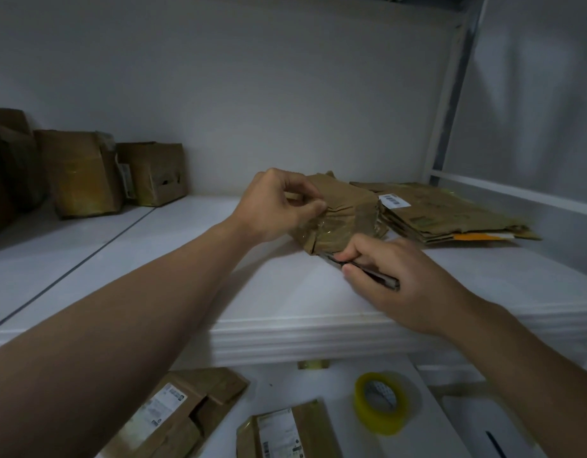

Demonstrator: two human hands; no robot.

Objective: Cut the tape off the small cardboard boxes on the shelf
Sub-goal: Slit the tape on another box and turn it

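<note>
Nearest us, on the lower surface, lay a yellow tape roll [381, 403] and two flattened labelled boxes [173, 411]. On the white shelf [285, 302] above, the small taped cardboard box [345, 209] sat near the front edge. Our left hand [272, 206] pinched its crumpled top between thumb and fingers. Our right hand [394, 272] was curled round a slim dark cutter [381, 279], whose tip met the box's near lower edge. A stack of flattened cardboard [450, 213] lay just beside the box.

Crumpled taped box [345, 206], seemingly flattened, on shelf [186, 259]
</note>
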